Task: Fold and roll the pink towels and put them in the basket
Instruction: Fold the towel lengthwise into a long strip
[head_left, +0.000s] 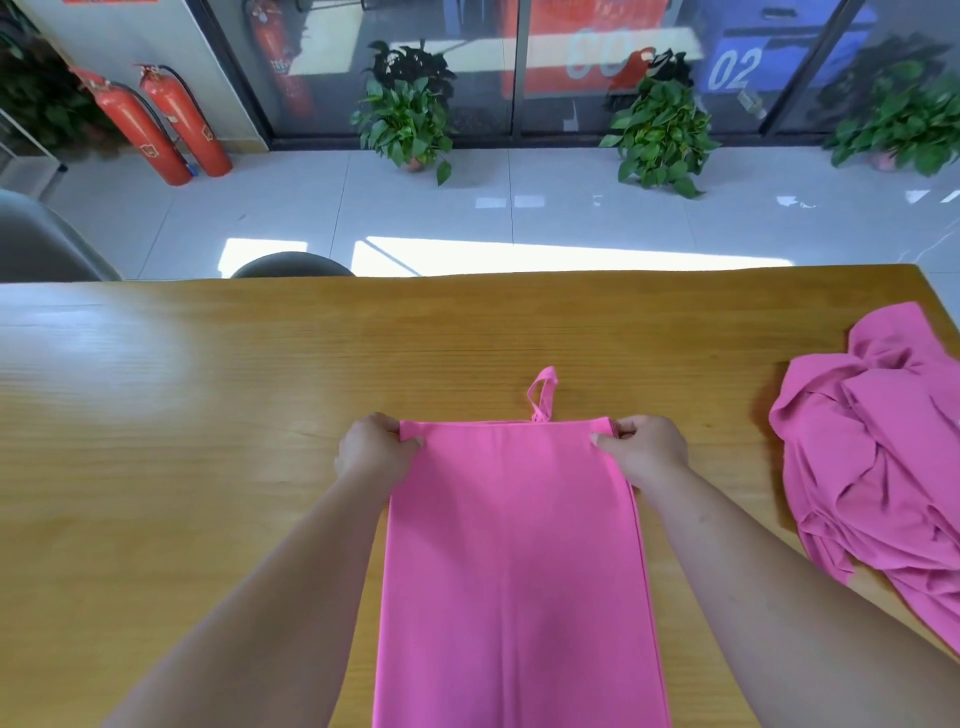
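Pink folded towel (514, 545) looks soft, limp & light, so L hand (374, 452) & R hand (644, 449) fingers (605, 442) pinch its far corners.

Folded towel (514, 545): plain bright pink, faint darker crease down middle. Hanging loop (543, 392): same pink. Crumpled towels (878, 457) at right: same plain pink, darker in folds. Table (208, 415): honey-yellow wood, fine horizontal grain, pale glare at left. Floor (363, 202): pale grey tiles, thin grout lines. Fire extinguishers (135, 124): red, black hoses. Potted plants (405, 119): green leaves. Panel (737, 67) behind glass: blue, white "02".
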